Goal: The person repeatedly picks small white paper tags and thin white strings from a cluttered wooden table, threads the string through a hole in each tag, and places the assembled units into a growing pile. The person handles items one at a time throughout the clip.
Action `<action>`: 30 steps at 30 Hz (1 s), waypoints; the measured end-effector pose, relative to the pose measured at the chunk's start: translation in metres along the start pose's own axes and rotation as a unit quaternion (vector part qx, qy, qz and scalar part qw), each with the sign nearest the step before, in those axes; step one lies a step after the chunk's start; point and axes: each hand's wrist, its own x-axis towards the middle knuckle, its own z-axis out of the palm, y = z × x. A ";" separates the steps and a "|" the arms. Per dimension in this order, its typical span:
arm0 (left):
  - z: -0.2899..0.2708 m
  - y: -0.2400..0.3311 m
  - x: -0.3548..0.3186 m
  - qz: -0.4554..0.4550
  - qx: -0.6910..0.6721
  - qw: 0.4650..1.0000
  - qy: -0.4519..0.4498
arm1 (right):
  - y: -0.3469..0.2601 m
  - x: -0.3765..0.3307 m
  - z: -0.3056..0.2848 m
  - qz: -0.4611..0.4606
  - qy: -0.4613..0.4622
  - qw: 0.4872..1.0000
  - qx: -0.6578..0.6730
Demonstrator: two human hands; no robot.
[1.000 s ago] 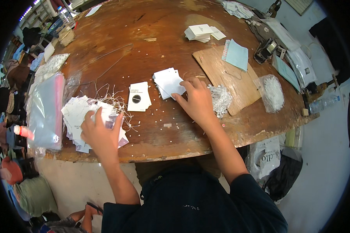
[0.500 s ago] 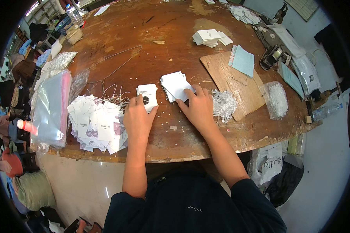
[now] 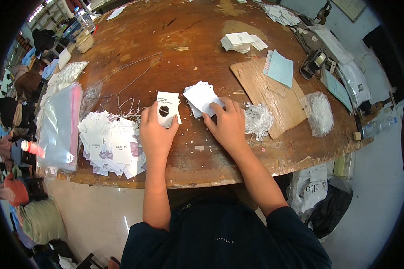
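My left hand (image 3: 158, 134) grips the near end of a small stack of white hang tags (image 3: 169, 98), thumb on the right edge and fingers on the left. A black circle and small print mark the top tag. To the right, my right hand (image 3: 227, 123) has its thumb and fingers closed on the near right corner of a stack of blank white cards (image 3: 203, 96), uneven at the edges. Beside my left hand lies a heap of strung white tags (image 3: 110, 145). A bundle of white tag strings (image 3: 258, 122) sits just right of my right hand.
A wooden board (image 3: 274, 103) holds a light blue booklet (image 3: 280, 69). Farther back stand stacked cards (image 3: 238, 41). A bag of white strings (image 3: 319, 114) lies right; clear plastic bags (image 3: 58, 130) lie left. Tiny white beads dot the brown table (image 3: 188, 170).
My left hand has shifted slightly left, its fingers lower on the tag stack, so more of the top tag and its black circle shows. My right hand stays at the cards.
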 end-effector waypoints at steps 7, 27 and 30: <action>0.006 -0.005 0.006 -0.180 -0.554 0.813 -0.011 | 0.000 -0.002 0.001 -0.012 0.028 0.999 0.017; -0.001 0.012 -0.006 -0.218 -0.595 0.768 -0.094 | -0.029 -0.018 -0.021 -0.063 0.054 0.983 0.165; 0.002 0.014 -0.013 -0.213 -0.620 0.742 -0.137 | -0.038 -0.024 -0.018 -0.119 0.055 0.980 0.147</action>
